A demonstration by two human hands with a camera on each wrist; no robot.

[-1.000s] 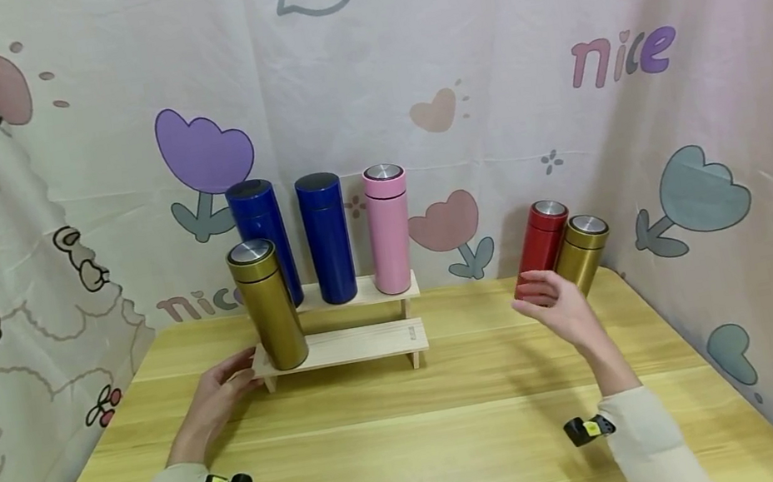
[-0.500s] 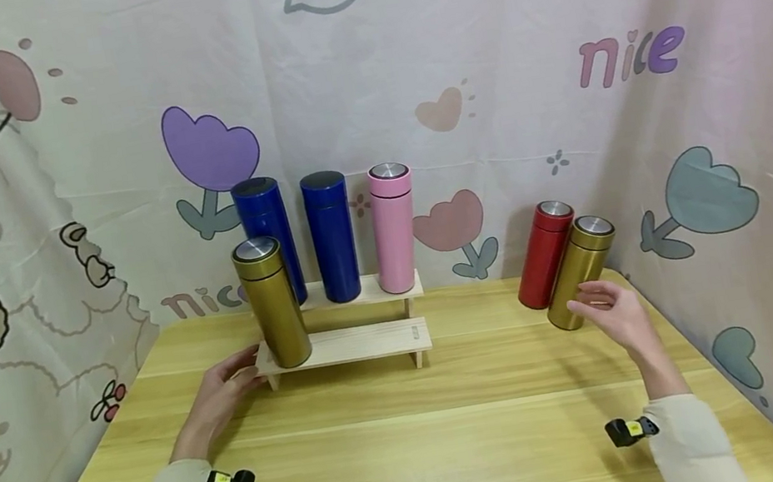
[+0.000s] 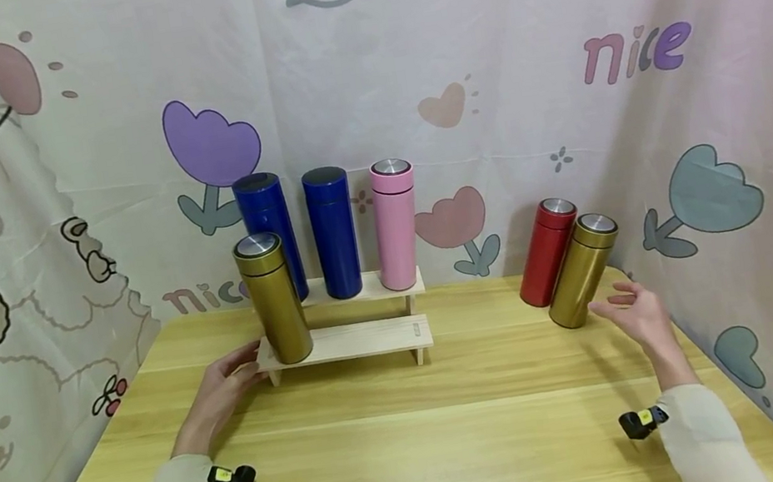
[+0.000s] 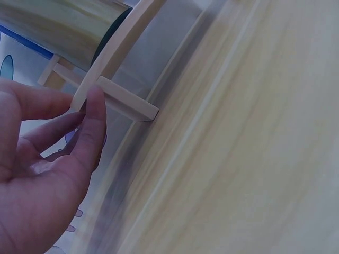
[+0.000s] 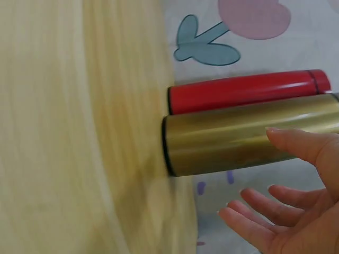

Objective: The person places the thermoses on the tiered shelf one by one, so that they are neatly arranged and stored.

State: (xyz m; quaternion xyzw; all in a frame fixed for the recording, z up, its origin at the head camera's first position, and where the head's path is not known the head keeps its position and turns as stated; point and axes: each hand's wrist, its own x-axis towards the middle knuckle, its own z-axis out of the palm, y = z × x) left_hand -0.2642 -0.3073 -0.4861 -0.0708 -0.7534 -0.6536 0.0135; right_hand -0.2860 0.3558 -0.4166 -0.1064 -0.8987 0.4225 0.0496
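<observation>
Left hand [image 3: 220, 389] pinches a wooden rack [image 3: 364, 339] between thumb and fingers. Right hand [image 3: 643, 318] hovers beside a gold bottle [image 3: 581, 273] — fingers apart.

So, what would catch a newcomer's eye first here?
Probably the two blue bottles and the pink bottle, upright on the upper wooden shelf. On the right, a red bottle stands beside a gold bottle, with the right hand close by. At the left, the left hand pinches the end of the lower shelf.
</observation>
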